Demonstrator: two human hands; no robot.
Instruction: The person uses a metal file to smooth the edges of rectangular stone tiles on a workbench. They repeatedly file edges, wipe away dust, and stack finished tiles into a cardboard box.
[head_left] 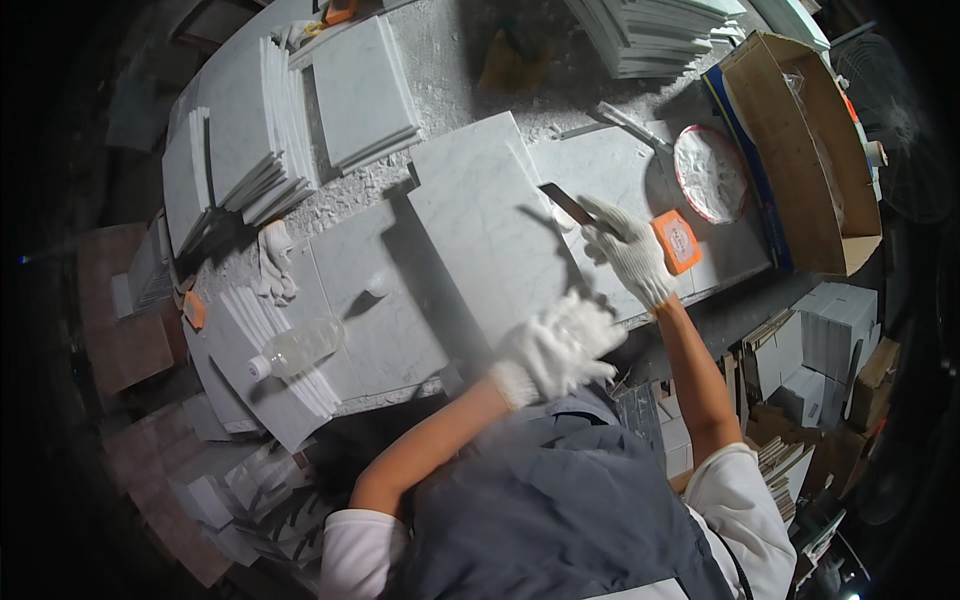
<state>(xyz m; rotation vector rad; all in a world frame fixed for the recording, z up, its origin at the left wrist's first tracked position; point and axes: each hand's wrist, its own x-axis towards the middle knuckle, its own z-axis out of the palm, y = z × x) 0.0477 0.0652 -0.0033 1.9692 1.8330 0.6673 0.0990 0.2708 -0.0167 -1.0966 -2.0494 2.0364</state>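
White-knit gloves (636,258), flat blade (566,204), veined slab (485,225)

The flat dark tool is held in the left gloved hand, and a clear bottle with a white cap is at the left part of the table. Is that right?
Not quite: the head view shows the flat dark tool in the right gloved hand, not the left one. The clear bottle with a white cap is at the left part of the table.

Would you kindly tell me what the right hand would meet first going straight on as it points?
Probably the white, grey-veined rectangular slab, though the gap in height is unclear.
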